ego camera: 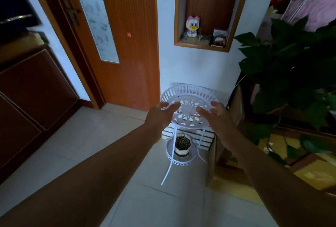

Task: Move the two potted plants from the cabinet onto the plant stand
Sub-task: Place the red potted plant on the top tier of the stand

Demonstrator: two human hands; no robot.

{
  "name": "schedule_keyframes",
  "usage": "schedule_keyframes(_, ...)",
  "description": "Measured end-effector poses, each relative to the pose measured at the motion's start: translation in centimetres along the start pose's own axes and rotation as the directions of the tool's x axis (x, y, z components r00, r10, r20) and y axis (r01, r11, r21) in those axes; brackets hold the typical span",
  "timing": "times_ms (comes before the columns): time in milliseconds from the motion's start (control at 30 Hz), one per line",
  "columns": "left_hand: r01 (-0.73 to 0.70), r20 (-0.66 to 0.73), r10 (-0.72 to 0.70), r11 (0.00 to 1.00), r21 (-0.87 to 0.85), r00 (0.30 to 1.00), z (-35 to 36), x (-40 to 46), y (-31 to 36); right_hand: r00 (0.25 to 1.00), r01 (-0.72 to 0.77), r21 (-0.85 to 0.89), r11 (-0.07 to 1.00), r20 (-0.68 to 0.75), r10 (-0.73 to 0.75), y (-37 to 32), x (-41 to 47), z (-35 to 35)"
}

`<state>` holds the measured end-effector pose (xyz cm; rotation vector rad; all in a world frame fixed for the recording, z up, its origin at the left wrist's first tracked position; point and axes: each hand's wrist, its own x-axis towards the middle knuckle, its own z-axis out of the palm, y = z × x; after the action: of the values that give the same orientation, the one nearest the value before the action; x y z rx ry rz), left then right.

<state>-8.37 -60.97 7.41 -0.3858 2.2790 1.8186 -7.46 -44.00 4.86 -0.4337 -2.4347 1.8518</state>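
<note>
A white metal plant stand [189, 90] with two lattice tiers stands on the floor against the far wall. Its top tier holds nothing. On the lower tier [170, 156] sits a small pale pot [182, 145] with dark soil and a thin sprout. My left hand [161, 116] and my right hand [216, 116] hover over the near side of the top tier, both empty with fingers spread. A large leafy potted plant [291, 63] stands on the wooden cabinet [236, 110] to the right of the stand.
An orange-brown door [125, 36] is left of the stand. A dark cabinet [31, 96] lines the left wall. A wall niche [209, 12] above the stand holds a toy figure. Pale floor tiles [91, 145] stretch between me and the stand.
</note>
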Motion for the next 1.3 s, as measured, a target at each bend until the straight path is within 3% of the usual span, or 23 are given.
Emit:
schedule_keyframes(167, -0.044, 0.035, 0.044, 0.999, -0.012, 0.998, -1.3, 1.8, 3.4, 0.999, 0.043, 0.025, 0.999, -0.030, -0.042, -3.7, 1.7, 0.5)
schedule_keyframes(367, -0.091, 0.182, 0.086, 0.996, 0.022, 0.980, -4.2, 6.9, 6.6, 0.991, 0.040, 0.005, 0.999, -0.126, -0.039, -6.9, 4.1, 3.0)
schedule_keyframes(533, -0.141, 0.340, 0.124, 0.990, 0.025, 0.932, -6.9, 11.9, 8.4, 0.963, 0.008, -0.015, 1.000, -0.269, -0.012, -9.1, 5.4, 6.1)
schedule_keyframes(700, -0.206, 0.474, 0.131, 0.972, 0.110, 0.871, -8.0, 15.7, 9.2, 0.935, -0.006, 0.069, 0.998, -0.353, 0.030, -11.3, 5.3, 9.2)
schedule_keyframes(867, -0.242, 0.597, 0.101, 0.957, 0.161, 0.796, -5.6, 18.6, 10.1, 0.842, -0.030, 0.060, 0.998, -0.537, 0.057, -10.9, 6.0, 8.9)
schedule_keyframes(1033, -0.327, 0.655, 0.108, 0.919, 0.221, 0.748, -2.2, 20.4, 11.0, 0.807, -0.035, 0.053, 0.998, -0.587, 0.060, -9.9, 8.1, 7.3)
schedule_keyframes(1167, -0.391, 0.703, 0.114, 0.886, 0.248, 0.702, 0.4, 22.8, 12.1, 0.757, -0.158, 0.145, 0.977, -0.618, 0.214, -8.3, 11.4, 6.1)
schedule_keyframes(1300, -0.438, 0.749, 0.117, 0.865, 0.246, 0.652, 2.9, 25.2, 12.5, 0.716, -0.180, 0.188, 0.965, -0.648, 0.260, -7.2, 13.4, 5.7)
